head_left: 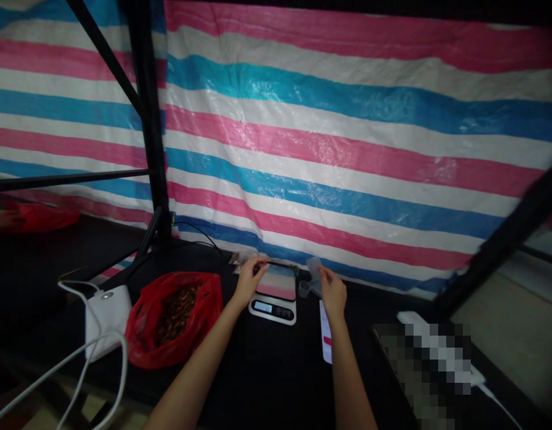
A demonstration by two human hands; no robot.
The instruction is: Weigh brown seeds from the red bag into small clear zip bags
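Observation:
My left hand is at the far left corner of a small digital kitchen scale, fingers pinched together by a dark spot; what they hold, if anything, is too small to make out. The scale's shiny plate reflects the striped sheet, and its display is lit. To the right of the scale, my right hand grips a translucent plastic bag by its edge. A small clear cup stands between the scale and that hand. Under my right wrist lies a phone with a bright screen, partly covered.
A red plastic bag of small brown pieces sits left of my left forearm. Beyond it are a white power bank with cables and a black frame post. Another person's hand touches a red bag at far left.

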